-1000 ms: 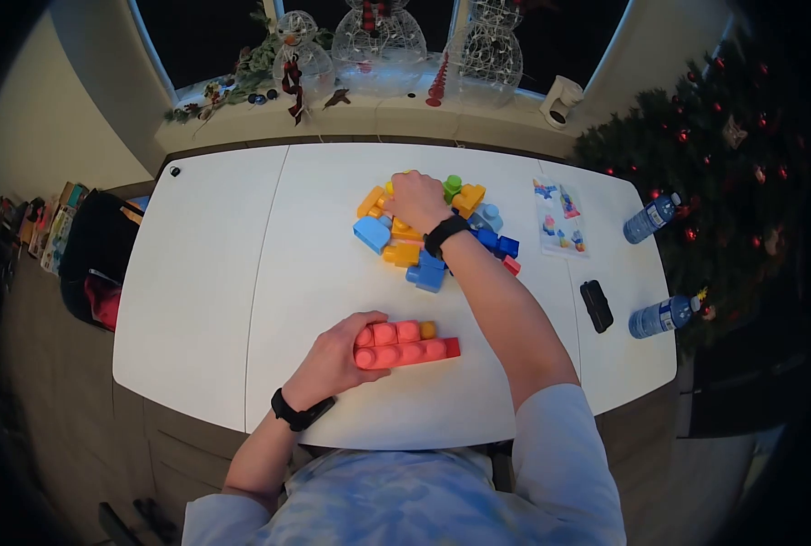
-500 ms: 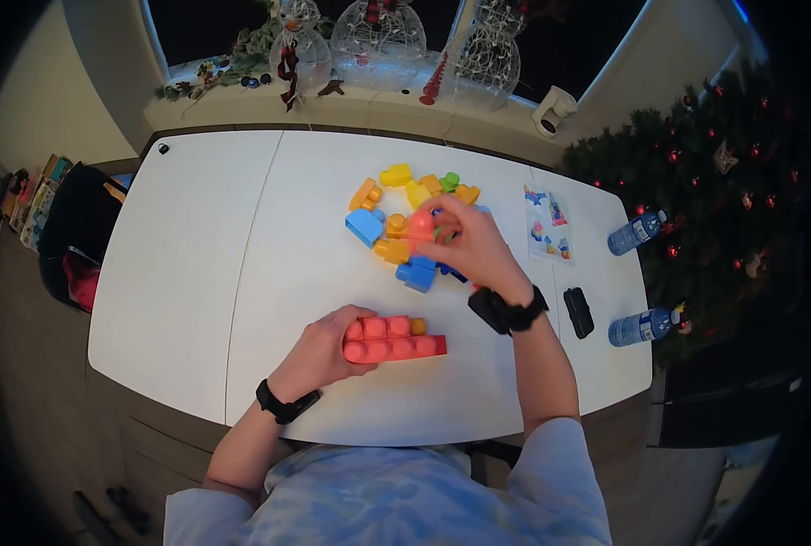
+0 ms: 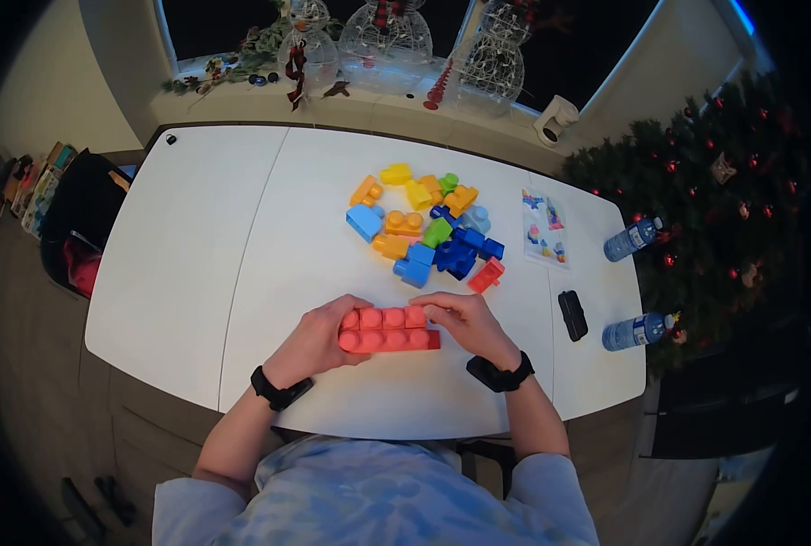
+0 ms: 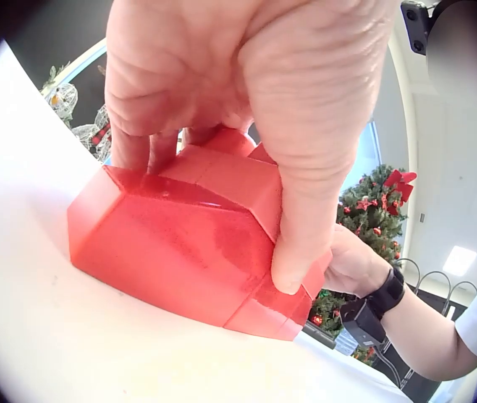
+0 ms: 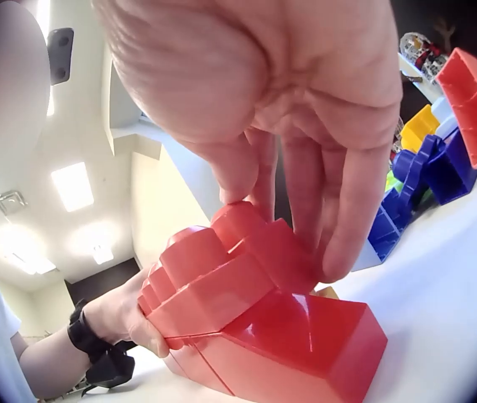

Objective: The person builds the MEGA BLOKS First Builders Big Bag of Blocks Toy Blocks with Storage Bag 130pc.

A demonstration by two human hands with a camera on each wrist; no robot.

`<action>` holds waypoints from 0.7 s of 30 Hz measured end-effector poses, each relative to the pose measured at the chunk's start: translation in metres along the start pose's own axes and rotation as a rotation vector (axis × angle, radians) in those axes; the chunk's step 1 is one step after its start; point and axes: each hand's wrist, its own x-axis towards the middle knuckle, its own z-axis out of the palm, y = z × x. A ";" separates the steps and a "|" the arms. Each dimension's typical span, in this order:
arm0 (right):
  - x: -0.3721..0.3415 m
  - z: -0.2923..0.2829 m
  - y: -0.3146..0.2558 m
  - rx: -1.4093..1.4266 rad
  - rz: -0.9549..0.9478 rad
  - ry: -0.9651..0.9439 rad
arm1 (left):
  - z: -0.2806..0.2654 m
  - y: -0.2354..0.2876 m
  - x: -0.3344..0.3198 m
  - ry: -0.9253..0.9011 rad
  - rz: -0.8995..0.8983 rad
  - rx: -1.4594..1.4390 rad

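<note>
A build of red toy building blocks (image 3: 383, 340) lies on the white table in front of the person, two rows of studs on top. My left hand (image 3: 310, 346) grips its left end, thumb on the near side and fingers over the far side. My right hand (image 3: 472, 326) pinches a small red block (image 5: 282, 252) at the build's far right corner, fingertips around its sides. Under that block, a sliver of an orange block (image 5: 327, 292) shows in the right wrist view. A sloped red block (image 5: 322, 340) forms the near right end.
Loose blue, yellow, orange and green blocks (image 3: 404, 223) lie beyond the hands, with one red block (image 3: 486, 275) at their near right. A picture sheet (image 3: 546, 227), a black case (image 3: 572, 316) and two water bottles (image 3: 633, 331) are on the right of the table (image 3: 164, 273).
My right hand has come from the loose blocks toward the person, bringing a small red block onto the build's far right corner, where the orange stud showed. The left hand keeps its grip.
</note>
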 end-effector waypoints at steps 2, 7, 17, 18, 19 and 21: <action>0.002 0.002 -0.004 -0.024 0.005 0.010 | 0.001 -0.002 0.000 -0.005 0.003 -0.003; 0.007 0.001 -0.009 -0.096 -0.024 0.013 | -0.001 -0.001 -0.001 -0.010 0.009 0.005; 0.099 -0.040 -0.015 -0.570 -0.153 0.208 | 0.000 0.000 -0.002 -0.002 0.009 -0.006; 0.113 -0.041 -0.005 -0.677 -0.275 0.277 | 0.000 -0.001 -0.002 0.001 0.033 -0.012; 0.124 -0.040 0.001 -0.677 -0.283 0.279 | 0.000 -0.001 -0.002 0.007 0.034 -0.007; 0.142 -0.037 0.009 -0.671 -0.198 0.097 | -0.001 0.000 -0.002 -0.013 0.021 -0.032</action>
